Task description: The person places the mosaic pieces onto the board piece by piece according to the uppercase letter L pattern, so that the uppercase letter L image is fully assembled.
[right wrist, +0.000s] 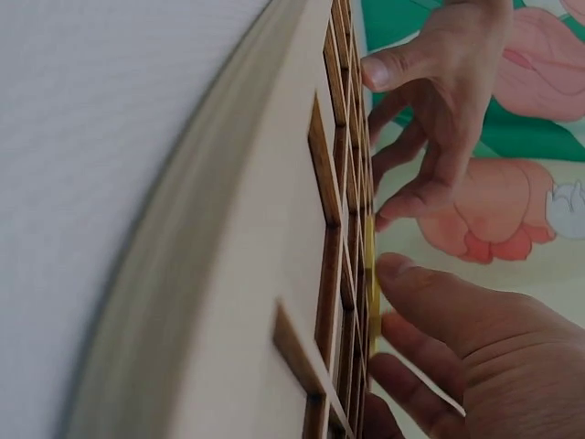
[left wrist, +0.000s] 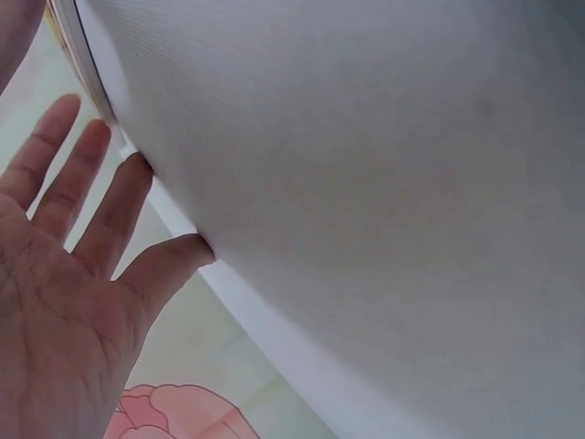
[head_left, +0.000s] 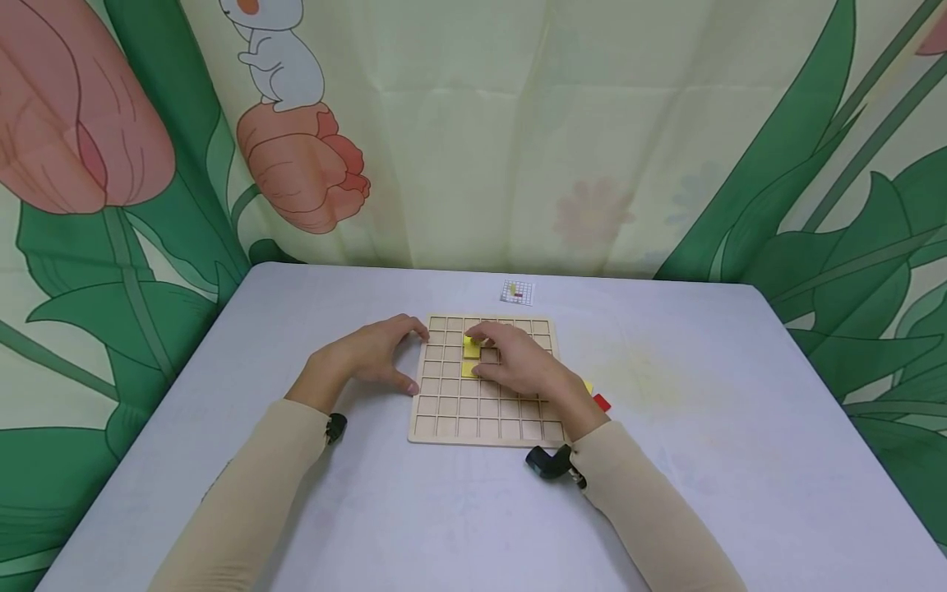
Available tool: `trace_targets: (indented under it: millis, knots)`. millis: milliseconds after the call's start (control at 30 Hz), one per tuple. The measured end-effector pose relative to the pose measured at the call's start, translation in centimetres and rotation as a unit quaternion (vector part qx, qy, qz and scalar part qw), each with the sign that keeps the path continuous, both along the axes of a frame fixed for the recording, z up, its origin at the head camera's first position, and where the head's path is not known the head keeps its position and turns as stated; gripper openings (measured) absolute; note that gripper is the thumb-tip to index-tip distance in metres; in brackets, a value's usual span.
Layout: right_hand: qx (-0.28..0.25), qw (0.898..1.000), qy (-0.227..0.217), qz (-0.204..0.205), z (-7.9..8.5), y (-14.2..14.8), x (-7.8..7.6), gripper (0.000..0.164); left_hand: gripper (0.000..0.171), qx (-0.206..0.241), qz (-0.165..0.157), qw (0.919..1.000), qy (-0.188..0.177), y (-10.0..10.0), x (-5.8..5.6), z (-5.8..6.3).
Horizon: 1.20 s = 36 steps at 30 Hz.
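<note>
On the white table lies a square wooden grid board [head_left: 447, 407] with rows of shallow cells. My left hand [head_left: 377, 349] rests at its left side, thumb and fingertips spread apart at the edge; the left wrist view shows the fingers [left wrist: 110, 215] extended. Over the board, my right hand [head_left: 521, 362] holds a yellow tile [head_left: 471, 349] between thumb and fingers. Another yellow tile [head_left: 468, 370] lies just nearer, close to the thumb tip. In the right wrist view the right thumb [right wrist: 430, 297] touches the yellow strip, which partly hides behind the board's frame.
A small card [head_left: 517, 293] printed with a grid and coloured squares lies behind the board. To the right of the board, a red piece [head_left: 602, 402] and a yellow piece [head_left: 588, 386] show partly behind my right wrist. A patterned curtain [head_left: 473, 164] hangs behind the table.
</note>
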State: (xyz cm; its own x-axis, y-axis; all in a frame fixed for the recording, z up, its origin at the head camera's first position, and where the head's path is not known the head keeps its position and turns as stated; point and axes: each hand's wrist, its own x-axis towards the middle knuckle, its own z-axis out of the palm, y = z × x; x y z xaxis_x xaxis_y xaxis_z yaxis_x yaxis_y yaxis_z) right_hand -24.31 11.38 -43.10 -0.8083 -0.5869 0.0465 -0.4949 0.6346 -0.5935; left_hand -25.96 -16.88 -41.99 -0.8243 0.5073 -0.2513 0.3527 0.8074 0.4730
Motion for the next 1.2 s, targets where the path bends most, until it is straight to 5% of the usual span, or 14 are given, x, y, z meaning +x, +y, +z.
trace_targets:
  millis: [567, 1200]
  knots:
    - [-0.035, 0.998, -0.046, -0.003, 0.2, 1.0, -0.1, 0.039, 0.083, 0.007, -0.011, 0.9999, 0.003, 0.2, -0.1, 0.1]
    - [-0.002, 1.0, 0.021, 0.005, 2.9, 5.4, 1.5, 0.04, 0.076, 0.001, -0.007, 1.0, 0.003, 0.2, 0.0, 0.0]
